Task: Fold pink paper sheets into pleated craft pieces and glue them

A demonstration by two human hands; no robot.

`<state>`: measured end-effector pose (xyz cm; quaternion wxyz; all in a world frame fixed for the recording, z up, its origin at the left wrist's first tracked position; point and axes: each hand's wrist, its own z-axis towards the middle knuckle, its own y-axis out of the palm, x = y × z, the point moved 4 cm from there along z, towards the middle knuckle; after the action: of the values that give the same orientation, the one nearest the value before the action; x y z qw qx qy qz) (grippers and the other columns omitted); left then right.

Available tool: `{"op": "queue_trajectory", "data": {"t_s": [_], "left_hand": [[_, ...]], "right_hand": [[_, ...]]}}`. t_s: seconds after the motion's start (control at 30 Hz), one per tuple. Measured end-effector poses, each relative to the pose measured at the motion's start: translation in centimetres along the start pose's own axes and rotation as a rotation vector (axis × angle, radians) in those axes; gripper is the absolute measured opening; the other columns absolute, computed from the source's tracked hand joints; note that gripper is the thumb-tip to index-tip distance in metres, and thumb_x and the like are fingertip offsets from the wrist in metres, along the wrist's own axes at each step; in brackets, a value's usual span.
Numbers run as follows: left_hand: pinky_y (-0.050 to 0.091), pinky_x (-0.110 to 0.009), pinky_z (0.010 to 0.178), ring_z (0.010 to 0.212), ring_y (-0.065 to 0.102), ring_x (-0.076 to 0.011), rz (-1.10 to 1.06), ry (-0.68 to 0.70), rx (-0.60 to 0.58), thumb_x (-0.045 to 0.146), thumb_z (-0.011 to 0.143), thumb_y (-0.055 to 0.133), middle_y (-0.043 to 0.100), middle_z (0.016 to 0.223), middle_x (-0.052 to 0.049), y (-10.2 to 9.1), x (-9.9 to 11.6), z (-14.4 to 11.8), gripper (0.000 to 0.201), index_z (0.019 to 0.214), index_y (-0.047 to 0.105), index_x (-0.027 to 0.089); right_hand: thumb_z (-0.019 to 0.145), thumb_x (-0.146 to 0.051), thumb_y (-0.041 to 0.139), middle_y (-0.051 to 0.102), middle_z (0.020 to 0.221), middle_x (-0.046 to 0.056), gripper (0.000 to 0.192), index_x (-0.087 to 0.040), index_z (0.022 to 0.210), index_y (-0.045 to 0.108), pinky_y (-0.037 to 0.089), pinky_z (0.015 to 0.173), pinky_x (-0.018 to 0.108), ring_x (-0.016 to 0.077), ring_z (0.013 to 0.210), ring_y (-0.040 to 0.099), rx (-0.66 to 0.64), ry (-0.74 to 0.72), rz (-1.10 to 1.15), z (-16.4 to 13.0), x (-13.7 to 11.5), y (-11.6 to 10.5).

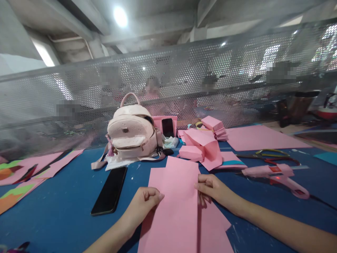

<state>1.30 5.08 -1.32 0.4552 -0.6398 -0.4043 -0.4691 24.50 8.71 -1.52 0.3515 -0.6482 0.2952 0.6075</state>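
A long pink paper sheet [180,203] stands slightly raised in front of me, with more pink sheets [213,228] lying beneath it on the blue table. My left hand [147,203] pinches its left edge between thumb and curled fingers. On the opposite edge, my right hand [210,189] grips the same paper, thumb in front and some fingers behind it. To the right lies a pink glue gun [276,177] with a small red light glowing. Left of my left hand rests a black smartphone [110,189].
A white backpack [131,130] stands at the back against a perforated metal screen [179,80]. Beside it are folded pink paper pieces [202,144] and a second phone [167,127]. Scissors [268,156] lie behind the glue gun. Coloured paper sheets [52,167] lie at left.
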Motion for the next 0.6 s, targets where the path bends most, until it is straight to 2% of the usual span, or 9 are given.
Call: {"op": "queue_trajectory", "data": {"t_s": [0.1, 0.17, 0.23, 0.3, 0.4, 0.47, 0.6], "left_hand": [[0.023, -0.022, 0.052, 0.055, 0.028, -0.0097, 0.079, 0.086, 0.086, 0.059, 0.079, 0.060, 0.032, 0.055, 0.006, -0.9, 0.6, 0.3, 0.050, 0.057, 0.044, 0.018], [0.023, -0.023, 0.055, 0.058, 0.028, -0.0108, 0.126, 0.117, 0.102, 0.055, 0.081, 0.058, 0.033, 0.058, 0.005, -1.3, 1.0, 0.4, 0.046, 0.058, 0.046, 0.017], [0.023, -0.024, 0.055, 0.058, 0.029, -0.0113, 0.169, 0.129, 0.098, 0.051, 0.082, 0.057, 0.034, 0.057, 0.005, -1.5, 1.2, 0.3, 0.043, 0.058, 0.048, 0.017], [0.022, -0.024, 0.054, 0.057, 0.029, -0.0113, 0.209, 0.129, 0.094, 0.046, 0.082, 0.057, 0.035, 0.056, 0.004, -1.5, 1.4, 0.1, 0.039, 0.057, 0.051, 0.016], [0.023, -0.024, 0.054, 0.057, 0.033, -0.0117, 0.260, 0.117, 0.100, 0.040, 0.080, 0.059, 0.041, 0.056, 0.003, -1.3, 1.6, -0.3, 0.035, 0.056, 0.057, 0.015], [0.025, -0.024, 0.055, 0.057, 0.035, -0.0121, 0.279, 0.111, 0.105, 0.038, 0.079, 0.061, 0.045, 0.056, 0.002, -1.2, 1.7, -0.4, 0.033, 0.056, 0.061, 0.014], [0.024, -0.024, 0.053, 0.055, 0.032, -0.0117, 0.285, 0.097, 0.090, 0.038, 0.077, 0.063, 0.043, 0.053, 0.003, -1.0, 1.7, -0.3, 0.030, 0.060, 0.068, 0.014]], "right_hand": [[0.082, -0.050, 0.067, 0.071, 0.065, 0.008, 0.039, -0.012, 0.071, 0.068, 0.046, 0.054, 0.023, 0.0136, 0.055, 0.062, -0.173, -0.013, -0.056, -0.4, 0.1, 0.9], [0.080, -0.053, 0.068, 0.071, 0.066, 0.008, 0.043, -0.011, 0.070, 0.070, 0.049, 0.059, 0.026, 0.0149, 0.057, 0.063, -0.198, -0.010, -0.070, -0.6, 0.1, 1.1], [0.078, -0.061, 0.065, 0.069, 0.067, 0.007, 0.050, -0.011, 0.079, 0.070, 0.049, 0.055, 0.026, 0.0155, 0.055, 0.062, -0.127, -0.002, -0.049, -0.5, 0.2, 0.8], [0.077, -0.064, 0.064, 0.067, 0.070, 0.005, 0.052, -0.013, 0.088, 0.067, 0.046, 0.051, 0.025, 0.0159, 0.056, 0.060, 0.032, -0.011, -0.058, -0.4, 0.1, 0.0], [0.078, -0.057, 0.068, 0.065, 0.078, 0.003, 0.042, -0.017, 0.089, 0.064, 0.046, 0.060, 0.026, 0.0182, 0.069, 0.058, 0.213, -0.056, -0.129, -0.2, -0.1, -1.0], [0.078, -0.055, 0.069, 0.061, 0.074, 0.001, 0.038, -0.018, 0.081, 0.062, 0.044, 0.064, 0.026, 0.0182, 0.071, 0.056, 0.239, -0.067, -0.149, -0.1, -0.2, -1.2], [0.077, -0.054, 0.069, 0.050, 0.064, -0.003, 0.039, -0.019, 0.070, 0.056, 0.040, 0.060, 0.025, 0.0147, 0.064, 0.049, 0.282, -0.068, -0.153, -0.1, -0.2, -1.2]]}}
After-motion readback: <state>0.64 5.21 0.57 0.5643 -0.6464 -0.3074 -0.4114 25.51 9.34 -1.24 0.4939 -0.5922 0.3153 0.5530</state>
